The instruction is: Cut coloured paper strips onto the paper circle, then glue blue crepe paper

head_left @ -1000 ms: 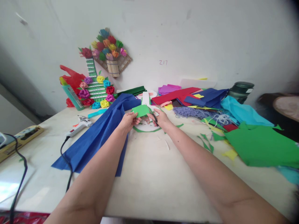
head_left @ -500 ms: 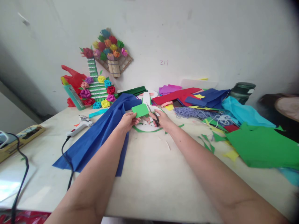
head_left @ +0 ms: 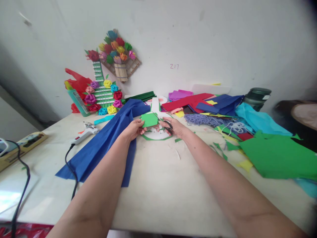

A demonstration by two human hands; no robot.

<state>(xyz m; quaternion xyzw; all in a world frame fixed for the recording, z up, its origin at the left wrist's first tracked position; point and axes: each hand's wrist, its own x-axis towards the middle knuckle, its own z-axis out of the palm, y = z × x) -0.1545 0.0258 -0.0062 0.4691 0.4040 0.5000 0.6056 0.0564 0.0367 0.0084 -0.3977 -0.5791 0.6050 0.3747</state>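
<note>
Between the fingers of my left hand [head_left: 135, 129] is a small piece of green paper [head_left: 149, 120], pinched at its left edge. My right hand [head_left: 175, 127] is closed on a pair of scissors [head_left: 168, 125] with dark handles. The scissor blades point up and left and lie close to the paper's right edge; whether they touch it I cannot tell. Beneath both hands rests a white guitar-shaped cutout [head_left: 155, 105] edged in green, its round body partly hidden. Small white and pinkish scraps show on it below the paper.
Blue crepe paper [head_left: 104, 145] lies left of my hands, beside a glue gun [head_left: 85, 135] with a black cord. A power strip [head_left: 24, 147] sits far left. Purple yarn [head_left: 208, 121] and green sheets [head_left: 277, 155] spread to the right. A flower-decorated guitar craft [head_left: 105, 94] leans at the back.
The green paper has turned slightly and come down a little. My right hand and the scissors have shifted a bit right, and the blades now lie flatter, nearer the paper's right edge.
</note>
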